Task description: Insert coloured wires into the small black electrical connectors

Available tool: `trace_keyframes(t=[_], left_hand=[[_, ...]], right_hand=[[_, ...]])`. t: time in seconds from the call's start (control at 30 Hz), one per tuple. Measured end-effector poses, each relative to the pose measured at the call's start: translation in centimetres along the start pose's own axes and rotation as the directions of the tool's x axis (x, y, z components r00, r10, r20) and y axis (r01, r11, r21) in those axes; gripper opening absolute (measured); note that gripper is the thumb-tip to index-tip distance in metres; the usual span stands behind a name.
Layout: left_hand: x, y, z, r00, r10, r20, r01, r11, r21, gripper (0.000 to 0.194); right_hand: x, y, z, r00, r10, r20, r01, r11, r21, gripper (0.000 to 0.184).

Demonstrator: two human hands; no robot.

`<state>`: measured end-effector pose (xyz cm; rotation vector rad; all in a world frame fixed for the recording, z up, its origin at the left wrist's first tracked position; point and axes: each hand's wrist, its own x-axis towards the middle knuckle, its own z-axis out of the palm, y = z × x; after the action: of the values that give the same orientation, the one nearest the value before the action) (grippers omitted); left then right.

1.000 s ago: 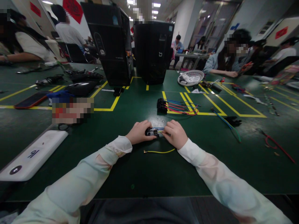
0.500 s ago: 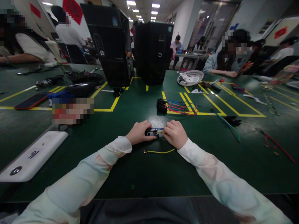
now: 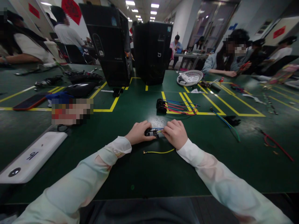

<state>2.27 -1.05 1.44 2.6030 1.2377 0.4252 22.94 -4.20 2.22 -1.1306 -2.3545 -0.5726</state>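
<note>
My left hand [image 3: 139, 132] is closed around a small black plastic connector [image 3: 153, 133], its thumb and fingers gripping the sides. Pressed close on the right, my right hand [image 3: 174, 133] pinches thin wires [image 3: 159, 129] that run into the connector; blue and yellow show between the two hands. The exact fit of the wire ends is hidden by my fingers. Below, a yellow wire [image 3: 160, 152] with a metal terminal on its left end lies on the table and reaches toward my right wrist.
Behind my hands lies a black connector with coloured wires [image 3: 161, 106]. Loose blue-green wires [image 3: 226, 123] and a red wire [image 3: 277, 144] are on the right. Two black computer cases [image 3: 153, 53] and a white basket [image 3: 190, 77] stand farther back. A white power bank-like box [image 3: 35, 155] lies left.
Almost nothing differs. Both hands keep their hold on the connector and wires, and the view has shifted very slightly.
</note>
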Motion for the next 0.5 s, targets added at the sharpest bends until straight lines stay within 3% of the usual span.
trace_keyframes(t=[0.17, 0.4, 0.5], left_hand=[[-0.01, -0.13, 0.13, 1.0, 0.002, -0.003, -0.002, 1.0, 0.001, 0.039], [-0.02, -0.17, 0.08, 1.0, 0.003, 0.004, -0.003, 1.0, -0.004, 0.039], [0.0, -0.08, -0.08, 1.0, -0.006, 0.013, 0.006, 1.0, -0.007, 0.04]], right_hand=[[-0.1, 0.17, 0.53, 0.997, 0.023, 0.069, -0.029, 0.995, 0.093, 0.02], [0.03, 0.14, 0.28, 1.0, 0.003, 0.001, -0.003, 1.0, 0.006, 0.024], [0.05, 0.31, 0.49, 1.0, -0.003, 0.022, 0.002, 0.999, 0.053, 0.023]])
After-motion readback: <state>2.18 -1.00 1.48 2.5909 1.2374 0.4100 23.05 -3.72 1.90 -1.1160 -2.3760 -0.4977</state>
